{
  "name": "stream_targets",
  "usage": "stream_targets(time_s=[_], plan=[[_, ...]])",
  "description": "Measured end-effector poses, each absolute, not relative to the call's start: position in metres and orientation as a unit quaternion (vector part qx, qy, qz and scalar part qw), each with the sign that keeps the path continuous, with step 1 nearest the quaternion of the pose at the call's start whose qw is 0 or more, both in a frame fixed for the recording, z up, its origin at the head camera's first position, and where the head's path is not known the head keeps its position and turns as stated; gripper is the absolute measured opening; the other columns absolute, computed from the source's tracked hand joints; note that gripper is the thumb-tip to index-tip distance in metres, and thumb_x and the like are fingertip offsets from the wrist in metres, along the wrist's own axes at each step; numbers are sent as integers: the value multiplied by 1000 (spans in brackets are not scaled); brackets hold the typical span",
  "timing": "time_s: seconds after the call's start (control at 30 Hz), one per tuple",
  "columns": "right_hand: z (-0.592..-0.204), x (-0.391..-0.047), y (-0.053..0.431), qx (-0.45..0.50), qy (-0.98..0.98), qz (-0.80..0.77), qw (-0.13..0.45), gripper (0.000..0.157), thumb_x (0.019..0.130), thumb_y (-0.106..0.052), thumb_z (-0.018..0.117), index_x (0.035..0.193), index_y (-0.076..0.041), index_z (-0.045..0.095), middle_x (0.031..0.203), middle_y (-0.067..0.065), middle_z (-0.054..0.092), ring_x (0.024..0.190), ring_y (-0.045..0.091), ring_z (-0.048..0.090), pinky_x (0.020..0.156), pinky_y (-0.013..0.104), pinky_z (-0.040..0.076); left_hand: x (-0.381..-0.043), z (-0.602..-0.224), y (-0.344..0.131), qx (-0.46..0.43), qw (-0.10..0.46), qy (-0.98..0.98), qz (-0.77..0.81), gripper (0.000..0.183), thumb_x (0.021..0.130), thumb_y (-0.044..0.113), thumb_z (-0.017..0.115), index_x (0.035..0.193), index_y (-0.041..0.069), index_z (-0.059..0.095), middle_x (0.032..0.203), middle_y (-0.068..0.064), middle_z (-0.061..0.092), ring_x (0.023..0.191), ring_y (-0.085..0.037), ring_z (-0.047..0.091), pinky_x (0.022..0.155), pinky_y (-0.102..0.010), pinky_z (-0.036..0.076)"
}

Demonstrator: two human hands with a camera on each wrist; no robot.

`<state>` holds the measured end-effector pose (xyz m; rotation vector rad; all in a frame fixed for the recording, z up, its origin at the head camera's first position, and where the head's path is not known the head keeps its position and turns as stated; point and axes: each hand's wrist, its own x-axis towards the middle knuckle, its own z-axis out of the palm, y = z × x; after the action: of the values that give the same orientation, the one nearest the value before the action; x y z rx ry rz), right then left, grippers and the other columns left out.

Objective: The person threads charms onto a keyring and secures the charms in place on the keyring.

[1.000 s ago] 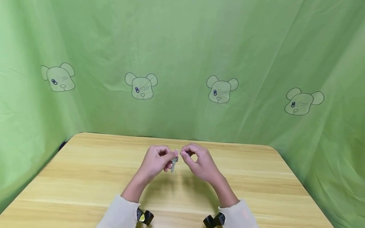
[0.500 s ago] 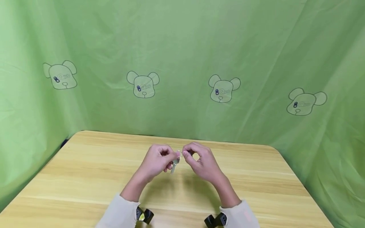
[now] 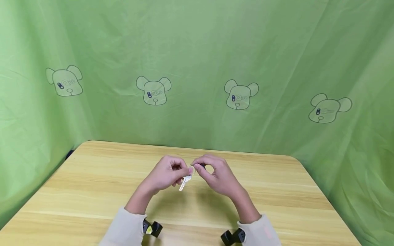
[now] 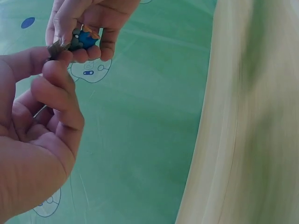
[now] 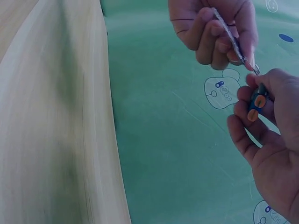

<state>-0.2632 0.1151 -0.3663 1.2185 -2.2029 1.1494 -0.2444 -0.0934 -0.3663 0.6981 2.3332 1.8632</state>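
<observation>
Over the table, my left hand (image 3: 166,172) pinches a silver key (image 3: 184,182) by its head between thumb and fingers. The blade slants down to the left. A thin metal ring (image 3: 193,169) shows at the key's head, between the two hands. My right hand (image 3: 215,174) pinches close beside it, its fingertips almost meeting the left thumb. Against the right fingers lies a small blue, green and orange figure charm (image 5: 257,105), also visible in the left wrist view. Fingers partly cover the ring, so how key and charm join cannot be told.
A light wood table (image 3: 92,191) with rounded far corners lies under the hands. Green cloth (image 3: 197,44) printed with bear heads hangs behind it and at both sides. A black wrist camera (image 3: 152,228) sits at each cuff.
The key has turned so its blade points further left and shows its flat side. My right fingertips have moved slightly left, nearer to the left thumb.
</observation>
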Motion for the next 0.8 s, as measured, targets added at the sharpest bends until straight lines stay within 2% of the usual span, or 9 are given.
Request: stream_targets(time_s=[0.1,0.2,0.27,0.4,0.5,0.6,0.8], plan=[[-365,-263,115,431,-786,405,181,10,95,-15,59,97,-17,69,93,-6,67,85,9,61,73,27,52,-245,-366,-95,226,41,776,587,26,87,29,69,73,8,67,66,-14,60,52,-19,52,45,-30,48],[-364,-263,114,415,-793,403,190,11,96,-17,57,96,-14,68,89,-7,65,80,8,60,70,26,52,-246,-366,-95,219,25,790,573,22,86,35,70,80,14,70,73,-8,65,60,-23,58,55,-38,54],[-362,-263,113,394,-801,406,199,12,96,-18,56,95,-12,67,85,-7,64,77,8,59,67,26,51,-246,-365,-94,212,-4,796,567,19,84,38,71,85,19,71,77,-1,68,66,-20,61,61,-39,55],[-362,-262,111,333,-819,420,207,13,96,-16,56,91,-9,65,78,-3,62,72,8,57,65,27,51,-245,-365,-89,223,-116,803,541,15,81,31,76,88,18,71,78,6,66,69,-13,62,62,-29,54],[-361,-261,107,282,-828,439,203,12,95,-14,57,89,-10,66,79,-1,63,73,9,58,68,28,54,-245,-367,-81,274,-218,802,484,14,80,20,78,87,10,71,77,4,65,67,-11,60,60,-24,53],[-359,-257,102,240,-832,462,192,10,94,-13,59,88,-11,67,79,-1,64,71,11,59,65,27,53,-245,-370,-74,319,-305,798,410,14,79,14,79,88,6,71,79,0,65,69,-12,58,62,-20,51],[-356,-250,98,185,-827,511,146,11,93,-17,61,87,-13,69,77,-1,66,67,16,59,57,26,50,-245,-379,-64,328,-397,794,323,11,80,11,76,89,7,72,82,0,65,75,-10,57,68,-17,49]])
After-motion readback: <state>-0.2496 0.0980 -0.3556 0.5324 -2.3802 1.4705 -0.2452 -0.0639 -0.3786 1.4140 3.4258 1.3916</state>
